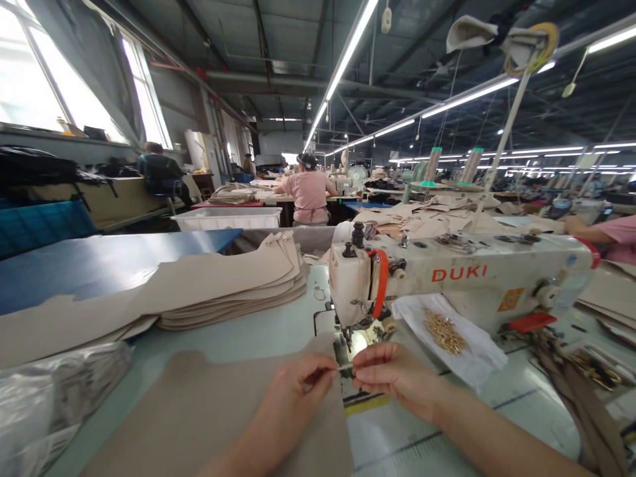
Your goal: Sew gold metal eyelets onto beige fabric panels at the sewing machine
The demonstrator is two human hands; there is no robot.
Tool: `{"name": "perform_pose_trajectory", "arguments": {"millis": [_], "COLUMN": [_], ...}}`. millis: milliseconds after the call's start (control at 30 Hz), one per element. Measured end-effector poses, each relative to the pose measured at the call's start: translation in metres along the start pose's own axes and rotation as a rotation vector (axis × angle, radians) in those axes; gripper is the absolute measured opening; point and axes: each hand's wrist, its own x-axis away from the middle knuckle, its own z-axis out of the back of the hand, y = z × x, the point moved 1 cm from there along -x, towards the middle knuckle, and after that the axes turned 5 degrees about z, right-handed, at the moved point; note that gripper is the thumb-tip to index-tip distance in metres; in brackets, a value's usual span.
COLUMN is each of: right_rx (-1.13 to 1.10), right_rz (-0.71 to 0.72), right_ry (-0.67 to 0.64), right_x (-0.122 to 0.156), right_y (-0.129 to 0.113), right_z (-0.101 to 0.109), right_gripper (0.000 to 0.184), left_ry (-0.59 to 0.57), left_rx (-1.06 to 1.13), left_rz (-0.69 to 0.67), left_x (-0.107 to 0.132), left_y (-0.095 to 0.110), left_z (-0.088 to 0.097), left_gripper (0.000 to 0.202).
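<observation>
My left hand [297, 391] and my right hand [397, 375] meet just in front of the presser foot of a white sewing machine [417, 273]. Between their pinched fingertips runs a small, narrow light strip [344, 366], one end in each hand. Fingers cover most of it, so its full shape cannot be made out. Beneath my left hand and forearm a large beige fabric panel [213, 414] lies flat on the machine table, its right edge beside the needle plate. The machine's lamp lights the needle area.
Stacked beige panels [233, 291] lie at left behind clear plastic wrapping [64, 391]. Small gold metal pieces [444, 331] rest on a white sheet [477, 363] against the machine. A box of hardware [601, 368] and brown strips [576, 397] sit at right. A person in pink [308, 192] sits ahead.
</observation>
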Motion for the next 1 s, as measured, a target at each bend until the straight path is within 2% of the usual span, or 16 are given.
{"name": "perform_pose_trajectory", "arguments": {"millis": [267, 600, 733, 900, 1000], "right_rx": [0.166, 0.142, 0.135, 0.195, 0.24], "right_rz": [0.084, 0.037, 0.073, 0.203, 0.279], "right_ry": [-0.041, -0.067, -0.075, -0.115, -0.105], "right_x": [-0.008, -0.012, -0.017, -0.024, -0.024], "right_y": [0.005, 0.006, 0.013, 0.02, 0.019], "right_z": [0.003, 0.001, -0.001, -0.001, -0.001], "right_gripper": [0.041, 0.043, 0.044, 0.042, 0.037], "left_ry": [-0.113, -0.262, -0.263, -0.326, -0.357], "left_rx": [0.1, 0.17, 0.362, 0.664, 0.751], "left_rz": [0.066, 0.009, 0.089, 0.245, 0.283], "left_x": [-0.002, 0.0, -0.003, -0.007, -0.008], "left_y": [-0.005, -0.009, -0.014, -0.018, -0.02], "left_z": [-0.004, -0.005, -0.009, -0.012, -0.013], "left_gripper": [0.019, 0.026, 0.028, 0.041, 0.047]}}
